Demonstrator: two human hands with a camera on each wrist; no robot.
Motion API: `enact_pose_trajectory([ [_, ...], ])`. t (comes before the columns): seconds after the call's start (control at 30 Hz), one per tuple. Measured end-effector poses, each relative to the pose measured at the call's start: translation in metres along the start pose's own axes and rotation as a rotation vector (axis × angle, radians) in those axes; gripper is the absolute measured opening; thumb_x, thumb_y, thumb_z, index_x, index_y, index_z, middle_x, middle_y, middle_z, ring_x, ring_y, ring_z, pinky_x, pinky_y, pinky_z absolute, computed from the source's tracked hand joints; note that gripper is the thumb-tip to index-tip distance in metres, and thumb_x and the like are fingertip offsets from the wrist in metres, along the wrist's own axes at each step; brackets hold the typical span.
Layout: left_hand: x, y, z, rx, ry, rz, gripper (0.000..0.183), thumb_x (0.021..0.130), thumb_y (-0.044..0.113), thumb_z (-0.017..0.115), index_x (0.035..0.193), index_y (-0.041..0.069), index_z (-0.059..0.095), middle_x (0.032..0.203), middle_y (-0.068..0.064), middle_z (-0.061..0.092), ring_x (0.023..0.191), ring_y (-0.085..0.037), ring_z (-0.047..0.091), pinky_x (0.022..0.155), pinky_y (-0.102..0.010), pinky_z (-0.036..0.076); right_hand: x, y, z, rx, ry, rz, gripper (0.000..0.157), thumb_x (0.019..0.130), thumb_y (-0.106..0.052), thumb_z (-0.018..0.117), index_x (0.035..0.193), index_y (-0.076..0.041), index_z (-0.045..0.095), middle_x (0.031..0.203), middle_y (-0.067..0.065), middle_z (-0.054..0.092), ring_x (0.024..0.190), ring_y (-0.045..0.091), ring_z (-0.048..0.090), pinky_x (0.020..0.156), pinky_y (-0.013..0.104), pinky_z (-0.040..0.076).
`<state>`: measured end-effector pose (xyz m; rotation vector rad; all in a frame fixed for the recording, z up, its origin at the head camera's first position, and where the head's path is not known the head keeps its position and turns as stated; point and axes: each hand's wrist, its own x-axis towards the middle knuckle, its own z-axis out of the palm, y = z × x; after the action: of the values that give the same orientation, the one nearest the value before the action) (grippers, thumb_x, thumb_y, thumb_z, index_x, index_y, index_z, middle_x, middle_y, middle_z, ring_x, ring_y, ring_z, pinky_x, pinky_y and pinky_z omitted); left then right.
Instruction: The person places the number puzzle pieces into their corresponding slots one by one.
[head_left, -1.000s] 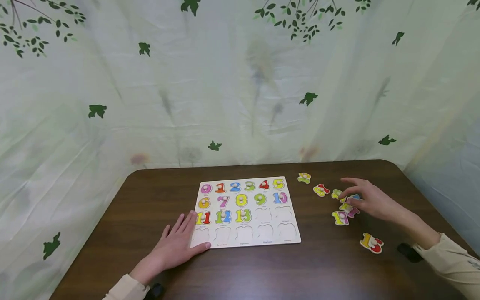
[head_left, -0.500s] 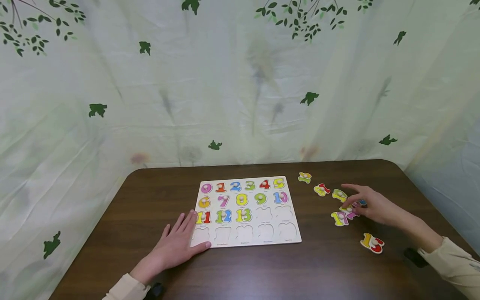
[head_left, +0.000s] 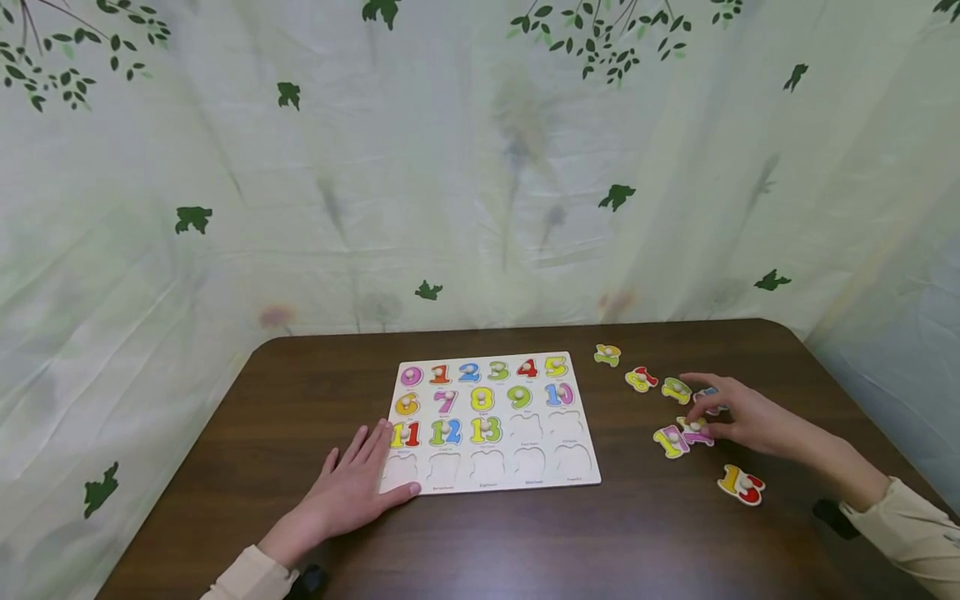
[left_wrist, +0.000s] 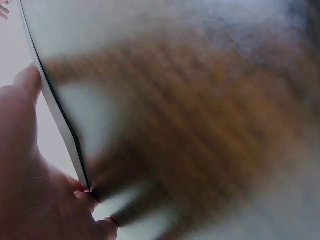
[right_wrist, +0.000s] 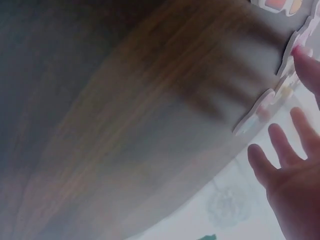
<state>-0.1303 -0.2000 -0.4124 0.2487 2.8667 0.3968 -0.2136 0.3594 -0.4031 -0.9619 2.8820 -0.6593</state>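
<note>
A white number puzzle board (head_left: 457, 464) lies on the table, with colored numbers 0 to 13 seated and blank outlines below. My left hand (head_left: 351, 487) rests with spread fingers on its left edge; the left wrist view shows the thumb at the board's rim (left_wrist: 62, 117). On the right, my right hand (head_left: 753, 423) pinches a yellow-and-pink number puzzle piece (head_left: 702, 437) between thumb and index finger. A yellow-and-purple piece (head_left: 671, 442) touches its left side. Behind are a green-and-yellow piece (head_left: 677, 391) and a blue-edged piece (head_left: 710, 403), partly hidden by the fingers.
A yellow-and-red piece (head_left: 741, 485) lies nearer the front. Further back are another red-and-yellow piece (head_left: 641, 379) and an orange-and-green piece (head_left: 607, 355). A leaf-printed curtain (head_left: 480, 208) hangs behind the brown table (head_left: 510, 550).
My right hand has drawn back slightly toward the front and closed finger and thumb on the yellow-and-pink piece. The yellow-and-purple piece has shifted left and turned. My left hand stays put.
</note>
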Motion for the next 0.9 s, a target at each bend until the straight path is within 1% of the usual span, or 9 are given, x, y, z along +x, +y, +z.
enact_pose_trajectory([
  [0.07,0.000,0.000,0.000,-0.001,0.004,0.001,0.111,0.082,0.078,0.052,0.156,0.001,0.020,0.161,-0.017,0.020,0.146,-0.041,0.015,0.106,-0.072,0.014,0.001,-0.001,0.000,0.007,-0.005,0.010,0.031,0.077,-0.009,0.084,0.082,-0.036,0.069,0.139,0.020,0.049,0.114,0.038,0.051,0.082,0.046,0.047],
  [0.17,0.001,-0.001,0.001,0.000,-0.003,-0.007,0.112,0.082,0.078,0.052,0.156,0.002,0.020,0.161,-0.016,0.019,0.147,-0.040,0.014,0.107,-0.071,0.013,0.002,-0.002,0.000,0.009,-0.004,0.023,0.027,0.078,-0.017,0.085,0.078,-0.035,0.065,0.138,0.020,0.050,0.113,0.038,0.052,0.082,0.046,0.047],
  [0.27,0.001,-0.001,0.001,-0.004,-0.006,-0.010,0.112,0.082,0.078,0.052,0.156,0.002,0.019,0.161,-0.017,0.018,0.147,-0.040,0.013,0.107,-0.071,0.012,0.002,-0.004,0.000,0.022,-0.001,0.038,0.023,0.078,-0.021,0.085,0.081,-0.033,0.066,0.139,0.020,0.048,0.112,0.038,0.053,0.082,0.047,0.049],
  [0.33,0.001,-0.001,0.001,-0.006,-0.007,-0.012,0.112,0.082,0.078,0.053,0.156,0.002,0.019,0.161,-0.017,0.019,0.147,-0.040,0.013,0.107,-0.071,0.012,0.002,-0.004,0.002,0.032,0.002,0.046,0.021,0.078,-0.021,0.085,0.086,-0.033,0.069,0.140,0.020,0.047,0.111,0.037,0.053,0.082,0.047,0.049],
  [0.43,0.000,-0.001,0.000,-0.007,-0.003,-0.013,0.112,0.081,0.078,0.053,0.156,0.002,0.019,0.161,-0.016,0.019,0.147,-0.040,0.013,0.107,-0.071,0.012,0.002,-0.005,0.004,0.042,0.014,0.050,0.025,0.078,-0.017,0.085,0.092,-0.033,0.073,0.140,0.018,0.047,0.113,0.037,0.053,0.083,0.048,0.050],
  [0.57,0.001,-0.002,0.001,-0.007,0.001,-0.015,0.112,0.081,0.078,0.053,0.156,0.002,0.020,0.161,-0.017,0.019,0.147,-0.040,0.014,0.107,-0.072,0.012,0.004,-0.006,0.007,0.043,0.021,0.045,0.027,0.078,-0.013,0.084,0.089,-0.035,0.073,0.139,0.015,0.049,0.116,0.037,0.051,0.083,0.047,0.049],
  [0.67,0.001,-0.002,0.002,-0.003,0.002,-0.014,0.112,0.081,0.079,0.052,0.156,0.002,0.020,0.161,-0.017,0.020,0.147,-0.041,0.014,0.107,-0.072,0.012,0.005,-0.008,0.008,0.052,0.010,0.049,0.028,0.079,-0.010,0.083,0.086,-0.035,0.071,0.138,0.015,0.050,0.116,0.037,0.051,0.083,0.046,0.050],
  [0.77,0.002,-0.002,0.002,0.001,0.004,-0.012,0.112,0.081,0.079,0.052,0.156,0.002,0.020,0.161,-0.016,0.020,0.147,-0.040,0.014,0.107,-0.072,0.013,0.007,-0.009,0.008,0.057,-0.005,0.040,0.028,0.080,-0.008,0.081,0.084,-0.034,0.069,0.137,0.018,0.049,0.118,0.041,0.048,0.085,0.050,0.047],
  [0.9,0.002,-0.002,0.002,0.002,0.004,-0.011,0.112,0.081,0.079,0.052,0.157,0.003,0.019,0.161,-0.015,0.019,0.147,-0.040,0.014,0.107,-0.071,0.013,0.010,-0.012,0.008,0.083,-0.001,0.016,0.028,0.082,-0.007,0.079,0.083,-0.032,0.066,0.141,0.022,0.046,0.124,0.045,0.042,0.088,0.055,0.041],
])
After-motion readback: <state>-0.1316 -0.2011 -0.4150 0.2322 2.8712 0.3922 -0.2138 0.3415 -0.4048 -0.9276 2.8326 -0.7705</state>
